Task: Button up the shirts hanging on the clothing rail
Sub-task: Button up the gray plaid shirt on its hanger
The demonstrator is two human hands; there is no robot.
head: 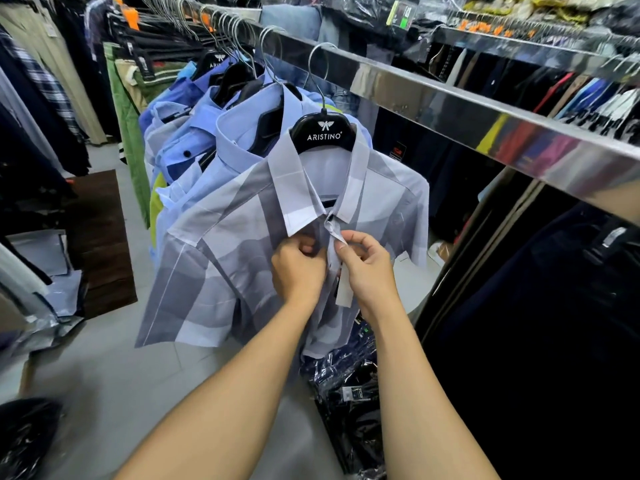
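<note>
Up close, both hands (332,268) pinching soft grey-checked shirt (214,244) placket, glossy black hanger (323,133), mirrored steel rail (450,102)

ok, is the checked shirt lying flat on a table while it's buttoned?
No, the checked shirt hangs on a black hanger from the metal rail, with both hands at its placket.

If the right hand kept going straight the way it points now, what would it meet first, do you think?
Probably the checked shirt itself: the right hand already pinches its front edge just below the collar, though depth is unclear.
</note>
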